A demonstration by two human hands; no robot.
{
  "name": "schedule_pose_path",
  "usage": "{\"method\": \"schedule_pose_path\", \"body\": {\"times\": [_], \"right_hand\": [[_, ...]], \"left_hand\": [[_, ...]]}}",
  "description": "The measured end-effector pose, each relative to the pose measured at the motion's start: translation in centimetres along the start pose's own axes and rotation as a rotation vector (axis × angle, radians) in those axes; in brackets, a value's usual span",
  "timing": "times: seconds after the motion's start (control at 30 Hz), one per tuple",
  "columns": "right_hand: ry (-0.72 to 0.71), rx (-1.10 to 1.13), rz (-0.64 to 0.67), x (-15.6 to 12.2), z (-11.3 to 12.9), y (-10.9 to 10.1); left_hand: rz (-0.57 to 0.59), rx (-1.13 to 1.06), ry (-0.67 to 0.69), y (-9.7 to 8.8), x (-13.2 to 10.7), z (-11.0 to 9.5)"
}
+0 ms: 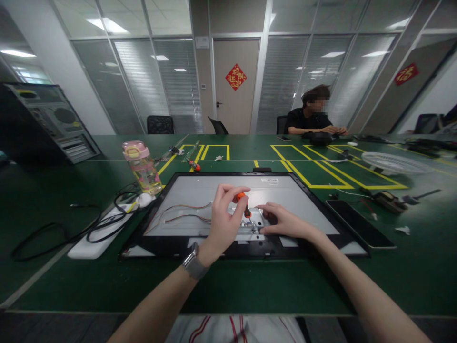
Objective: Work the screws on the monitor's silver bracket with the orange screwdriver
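Note:
An orange and black screwdriver [247,207] is held upright, slightly tilted, in my left hand [228,216], fingers closed round its handle. Its tip points down at small metal parts on a metal bracket [255,237], which lies on the back of a flat display panel [200,188]. At the bracket's right end rests my right hand [282,220], thumb and forefinger apart and touching down near its edges; its other fingers are curled and partly hidden. Thin wires [185,218] run left from the bracket across the panel.
Left of the panel are a pink-lidded bottle [141,166], a white power strip [102,233] and black cables [53,238]. On the right lie a phone [359,224] and a white round grille [396,163]. Another screwdriver [194,166] lies behind. A person [309,116] sits across the table.

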State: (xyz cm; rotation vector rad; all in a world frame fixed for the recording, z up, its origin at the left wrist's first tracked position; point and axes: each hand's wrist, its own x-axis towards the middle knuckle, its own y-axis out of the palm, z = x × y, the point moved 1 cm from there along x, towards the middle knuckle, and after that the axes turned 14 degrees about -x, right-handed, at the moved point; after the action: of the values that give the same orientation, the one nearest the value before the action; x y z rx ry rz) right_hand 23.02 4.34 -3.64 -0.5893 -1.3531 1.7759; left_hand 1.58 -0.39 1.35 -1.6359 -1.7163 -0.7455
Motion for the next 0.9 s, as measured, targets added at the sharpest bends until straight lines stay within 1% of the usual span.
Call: {"method": "schedule_pose_path", "body": {"times": [0.27,0.47,0.77,0.9], "right_hand": [[0.021,-0.009,0.018,-0.12,0.58,-0.52],[0.012,-0.006,0.010,-0.06,0.28,-0.27],[0.020,0.012,0.008,-0.09,0.28,-0.26],[0.008,0.008,0.007,-0.05,0.22,-0.18]], "left_hand": [[0.012,-0.044,-0.034,-0.32,0.04,-0.24],[0.054,-0.055,-0.030,-0.22,-0.19,-0.24],[-0.015,0.052,-0.069,0.02,0.07,-0.01],[0.008,0.018,-0.059,-0.19,-0.16,-0.12]]}}
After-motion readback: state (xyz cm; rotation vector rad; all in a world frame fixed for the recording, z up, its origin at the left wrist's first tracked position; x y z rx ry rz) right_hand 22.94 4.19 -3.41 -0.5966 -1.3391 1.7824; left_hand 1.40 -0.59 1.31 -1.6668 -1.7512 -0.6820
